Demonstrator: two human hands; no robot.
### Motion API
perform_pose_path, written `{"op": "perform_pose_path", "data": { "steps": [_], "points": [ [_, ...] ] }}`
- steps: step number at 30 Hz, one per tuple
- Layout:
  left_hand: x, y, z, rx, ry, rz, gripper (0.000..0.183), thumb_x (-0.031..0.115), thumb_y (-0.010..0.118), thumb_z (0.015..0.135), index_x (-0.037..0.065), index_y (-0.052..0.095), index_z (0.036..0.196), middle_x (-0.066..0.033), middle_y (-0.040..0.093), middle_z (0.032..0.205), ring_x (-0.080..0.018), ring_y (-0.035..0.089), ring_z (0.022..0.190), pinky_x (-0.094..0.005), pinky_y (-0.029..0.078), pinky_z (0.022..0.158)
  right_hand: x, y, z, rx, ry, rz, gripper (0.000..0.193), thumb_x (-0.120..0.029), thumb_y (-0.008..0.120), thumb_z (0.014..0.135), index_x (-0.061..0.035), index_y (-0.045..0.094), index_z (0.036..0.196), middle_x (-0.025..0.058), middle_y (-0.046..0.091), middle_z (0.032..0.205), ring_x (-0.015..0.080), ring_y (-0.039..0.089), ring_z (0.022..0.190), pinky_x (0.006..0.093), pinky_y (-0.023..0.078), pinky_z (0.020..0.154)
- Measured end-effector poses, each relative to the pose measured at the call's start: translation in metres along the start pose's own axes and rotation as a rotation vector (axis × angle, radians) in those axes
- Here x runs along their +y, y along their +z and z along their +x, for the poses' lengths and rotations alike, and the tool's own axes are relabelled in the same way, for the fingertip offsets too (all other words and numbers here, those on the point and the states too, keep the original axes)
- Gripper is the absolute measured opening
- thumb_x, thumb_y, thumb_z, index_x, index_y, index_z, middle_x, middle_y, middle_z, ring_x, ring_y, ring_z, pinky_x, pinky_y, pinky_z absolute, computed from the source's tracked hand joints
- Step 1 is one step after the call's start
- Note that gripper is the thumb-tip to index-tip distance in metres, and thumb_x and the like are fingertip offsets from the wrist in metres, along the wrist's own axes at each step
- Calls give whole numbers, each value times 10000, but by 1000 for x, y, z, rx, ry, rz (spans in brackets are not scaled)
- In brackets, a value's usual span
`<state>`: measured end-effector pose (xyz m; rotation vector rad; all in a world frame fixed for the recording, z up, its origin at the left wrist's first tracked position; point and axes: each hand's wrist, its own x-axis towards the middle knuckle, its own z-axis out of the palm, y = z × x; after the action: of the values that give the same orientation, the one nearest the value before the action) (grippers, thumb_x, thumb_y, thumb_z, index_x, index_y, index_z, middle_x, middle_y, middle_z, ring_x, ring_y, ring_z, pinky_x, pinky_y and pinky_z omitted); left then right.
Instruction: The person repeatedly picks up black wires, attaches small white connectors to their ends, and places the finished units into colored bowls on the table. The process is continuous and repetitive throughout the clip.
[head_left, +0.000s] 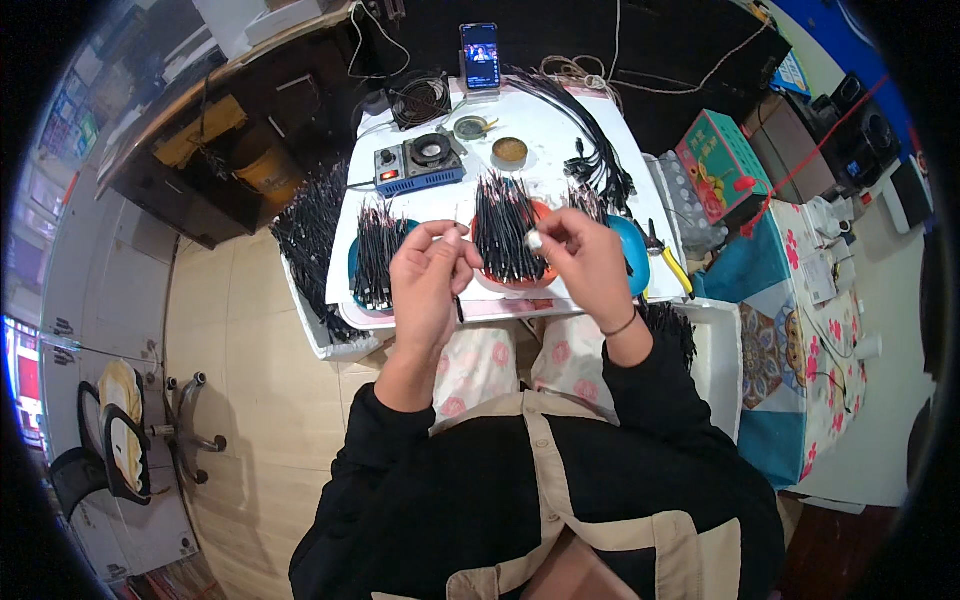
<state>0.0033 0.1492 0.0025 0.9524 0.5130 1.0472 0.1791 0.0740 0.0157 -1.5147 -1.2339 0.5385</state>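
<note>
My left hand [428,280] is closed in a pinch on a short black wire [459,309], whose thin end sticks up past the fingertips. To its right, my right hand [585,258] pinches a small white wad [533,241]; its exact kind is too small to tell. Between the hands stands an orange bowl [520,283] packed with upright black wires [507,232]. A blue bowl [355,262] with similar wires is beside my left hand. Another blue bowl [632,250] is partly hidden behind my right hand.
On the white table [375,212] are a blue heating unit [420,166], two small round tins [509,152], a propped phone [480,58], a bundle of black cables [590,130] and yellow-handled pliers [677,270]. Foam boxes flank the table; the left one [318,335] holds many black wires.
</note>
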Motion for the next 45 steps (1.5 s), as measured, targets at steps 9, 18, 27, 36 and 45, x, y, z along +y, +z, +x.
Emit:
{"op": "perform_pose_path", "data": {
  "steps": [9, 18, 27, 36, 45],
  "points": [
    [-3, 37, -36, 57, -52, -144, 110, 20, 561, 920, -68, 580, 983, -209, 659, 1023, -232, 661, 928, -320, 559, 804, -36, 0, -50, -46, -138, -75, 118, 2, 664, 788, 19, 615, 894, 86, 651, 777, 130, 612, 648, 249, 485, 597],
    [-9, 34, -29, -4, -116, -148, 112, 10, 577, 911, -71, 612, 980, -206, 658, 1064, -239, 659, 960, -296, 534, 814, -29, 12, -44, -50, -254, -257, 124, -13, 672, 793, 3, 602, 894, 108, 640, 825, 204, 635, 667, 291, 497, 583],
    [-14, 28, -35, -55, -127, -204, 101, 43, 527, 947, -38, 566, 993, -174, 671, 971, -178, 656, 833, -263, 521, 726, -28, -16, -35, -193, 114, 156, 110, -52, 648, 874, 9, 616, 960, 44, 646, 911, 83, 605, 776, 215, 476, 660],
    [-10, 37, -49, -151, -184, -177, 72, 29, 554, 929, -30, 572, 966, -135, 673, 857, -126, 600, 655, -198, 420, 557, -26, -20, -30, -312, 206, 611, 170, -33, 636, 883, 47, 606, 1031, 53, 643, 889, 80, 613, 783, 216, 508, 719],
    [-21, 38, -48, -163, -213, -262, 90, -6, 578, 902, -39, 590, 985, -114, 658, 811, -106, 562, 623, -198, 417, 569, -16, -13, -38, -262, 244, 791, 138, -51, 633, 882, 3, 573, 994, 55, 629, 899, 95, 606, 749, 216, 506, 680]
  ]
}}
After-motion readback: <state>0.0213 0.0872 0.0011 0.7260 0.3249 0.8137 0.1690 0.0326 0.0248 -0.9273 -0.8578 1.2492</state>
